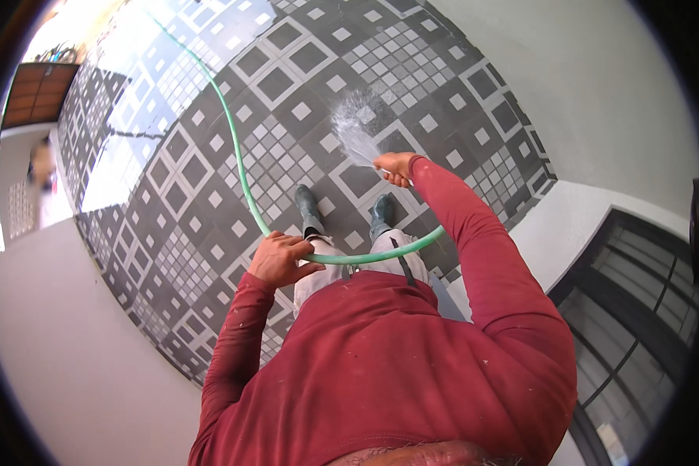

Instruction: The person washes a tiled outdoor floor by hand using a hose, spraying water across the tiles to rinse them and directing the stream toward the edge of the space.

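Observation:
A green garden hose (236, 144) runs from the far left across the floor to my waist. My left hand (281, 259) is closed around it at the left of my body. From there the hose bends across my front and passes behind my right forearm. My right hand (396, 168), held out ahead, is closed at the hose's outlet end, which is mostly hidden by the fingers. A fan of water (355, 130) sprays from it onto the patterned tile floor (307, 58).
My dark rubber boots (306, 203) stand on the wet tiles. Pale walls (590, 93) rise at the right and left. A dark-framed glass door (637, 311) is at the lower right. Far left are a brown wooden panel (39, 93) and a blurred person (45, 165).

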The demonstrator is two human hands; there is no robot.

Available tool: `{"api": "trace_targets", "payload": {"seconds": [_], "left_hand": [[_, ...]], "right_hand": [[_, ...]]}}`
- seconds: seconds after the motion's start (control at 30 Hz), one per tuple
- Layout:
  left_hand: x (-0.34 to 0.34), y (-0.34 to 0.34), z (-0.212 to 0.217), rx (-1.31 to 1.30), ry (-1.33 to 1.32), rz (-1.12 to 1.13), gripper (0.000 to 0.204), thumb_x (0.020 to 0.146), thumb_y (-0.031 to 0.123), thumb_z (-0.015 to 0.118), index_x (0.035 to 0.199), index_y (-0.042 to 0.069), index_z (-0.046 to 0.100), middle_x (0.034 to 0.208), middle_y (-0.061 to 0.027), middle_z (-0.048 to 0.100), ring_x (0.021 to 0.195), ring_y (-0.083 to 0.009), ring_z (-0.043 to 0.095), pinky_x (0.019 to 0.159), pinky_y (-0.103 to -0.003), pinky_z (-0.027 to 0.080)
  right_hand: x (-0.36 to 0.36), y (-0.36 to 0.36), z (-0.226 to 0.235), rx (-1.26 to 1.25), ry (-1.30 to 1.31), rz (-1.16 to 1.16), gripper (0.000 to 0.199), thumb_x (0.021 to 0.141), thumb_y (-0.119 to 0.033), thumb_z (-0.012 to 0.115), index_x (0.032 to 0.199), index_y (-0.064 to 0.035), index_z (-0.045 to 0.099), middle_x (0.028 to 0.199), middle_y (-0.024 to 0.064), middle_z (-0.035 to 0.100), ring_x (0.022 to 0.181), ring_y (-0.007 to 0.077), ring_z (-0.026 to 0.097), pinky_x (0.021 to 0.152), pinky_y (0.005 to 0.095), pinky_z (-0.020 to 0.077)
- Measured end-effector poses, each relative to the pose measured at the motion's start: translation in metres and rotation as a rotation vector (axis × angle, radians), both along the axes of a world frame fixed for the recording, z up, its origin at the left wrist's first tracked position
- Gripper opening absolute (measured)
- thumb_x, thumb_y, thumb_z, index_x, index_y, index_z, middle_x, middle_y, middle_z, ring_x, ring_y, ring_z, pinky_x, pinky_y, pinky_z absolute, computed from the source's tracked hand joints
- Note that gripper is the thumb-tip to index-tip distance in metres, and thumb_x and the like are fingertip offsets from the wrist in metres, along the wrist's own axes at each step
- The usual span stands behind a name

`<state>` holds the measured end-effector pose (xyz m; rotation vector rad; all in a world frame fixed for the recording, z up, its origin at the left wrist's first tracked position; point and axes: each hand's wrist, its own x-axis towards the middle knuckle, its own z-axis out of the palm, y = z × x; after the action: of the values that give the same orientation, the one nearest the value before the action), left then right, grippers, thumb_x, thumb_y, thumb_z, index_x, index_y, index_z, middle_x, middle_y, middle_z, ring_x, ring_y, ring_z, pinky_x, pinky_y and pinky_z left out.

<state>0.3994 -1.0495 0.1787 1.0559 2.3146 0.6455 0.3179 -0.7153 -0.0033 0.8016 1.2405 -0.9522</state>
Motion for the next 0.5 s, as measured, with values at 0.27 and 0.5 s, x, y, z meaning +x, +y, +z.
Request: {"api": "trace_targets", "payload": {"seconds": [0.27,0.5], "left_hand": [[0.049,-0.006,-0.002,-0.014,0.146,0.323,0.025,0.069,0.025,0.077,0.086,0.011,0.065,0.072,-0.0022,0.059,0.072,-0.0228,0.059,0.072,-0.036,0.044],[0.049,0.022,-0.049,0.015,0.071,0.302,0.026,0.073,0.027,0.074,0.09,0.01,0.065,0.076,-0.0057,0.058,0.076,-0.0252,0.056,0.075,-0.037,0.042]], "right_hand": [[-0.03,-0.029,0.013,-0.052,0.059,0.142,0.029,0.08,-0.036,0.044,0.061,-0.0182,0.031,0.048,-0.0074,0.023,0.037,0.0033,0.016,0.033,0.0219,0.0127],[-0.042,0.05,-0.054,0.188,-0.075,0.062,0.031,0.082,-0.038,0.043,0.062,-0.0174,0.031,0.047,-0.006,0.022,0.037,0.0045,0.016,0.034,0.0236,0.0119]]}}
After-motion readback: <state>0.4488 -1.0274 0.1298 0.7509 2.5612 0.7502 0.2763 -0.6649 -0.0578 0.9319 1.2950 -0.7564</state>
